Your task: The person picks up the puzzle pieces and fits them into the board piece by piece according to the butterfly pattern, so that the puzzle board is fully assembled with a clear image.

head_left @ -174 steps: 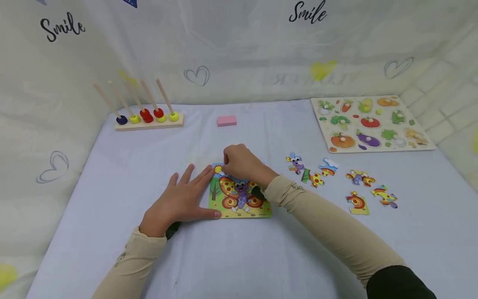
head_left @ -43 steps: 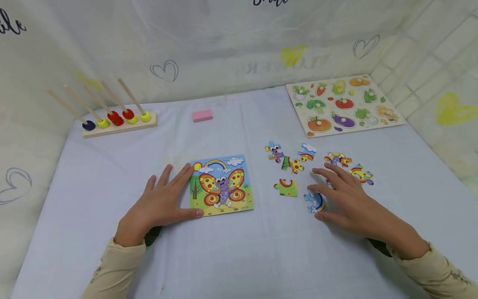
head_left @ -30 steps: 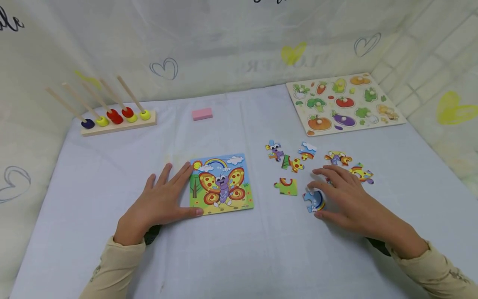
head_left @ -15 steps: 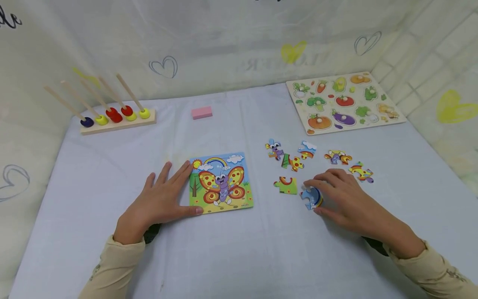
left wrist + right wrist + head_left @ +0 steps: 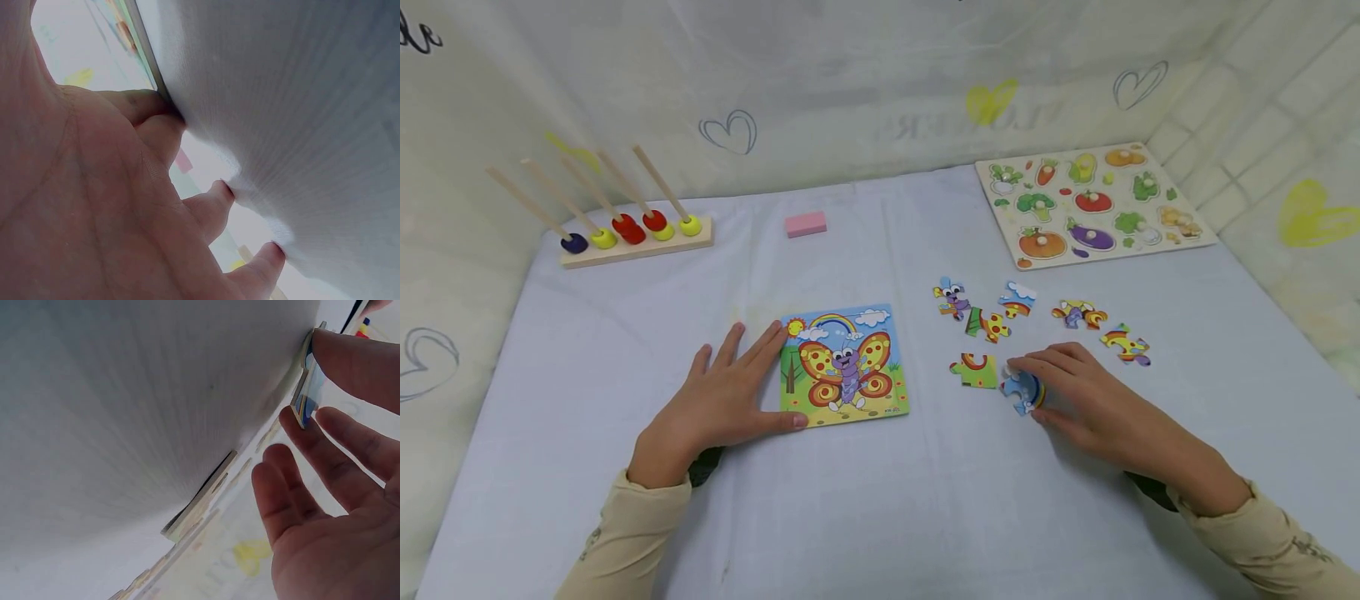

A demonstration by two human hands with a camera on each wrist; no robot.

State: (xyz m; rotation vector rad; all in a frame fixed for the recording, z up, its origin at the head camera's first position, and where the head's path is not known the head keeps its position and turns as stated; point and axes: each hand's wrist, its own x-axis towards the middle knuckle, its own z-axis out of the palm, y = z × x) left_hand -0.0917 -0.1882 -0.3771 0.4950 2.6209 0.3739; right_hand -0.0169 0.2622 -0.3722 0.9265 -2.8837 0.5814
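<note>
My left hand [image 5: 722,404] lies spread at the left side of a square butterfly puzzle board [image 5: 848,367]. Its thumb is on the lower left corner, its index finger at the upper left one. In the left wrist view, the fingertips of this hand [image 5: 119,187] rest on the cloth. My right hand [image 5: 1093,408] pinches a blue jigsaw piece with a rainbow [image 5: 1019,393] between thumb and fingers. The right wrist view shows that piece [image 5: 305,403] tilted on edge. A green jigsaw piece [image 5: 977,372] lies just left of it.
Several loose jigsaw pieces lie beyond the right hand, among them a purple butterfly head [image 5: 953,298] and a cloud piece [image 5: 1017,300]. Farther back are a vegetable peg puzzle [image 5: 1052,218], a pink block [image 5: 806,224] and a wooden bead stacker [image 5: 647,255] by the curtain.
From above the board 5.8 s ago, my right hand has moved right to the loose pieces. Lately its fingers have drawn together on the rainbow piece, shifting it slightly left and tilting it. Left hand stays.
</note>
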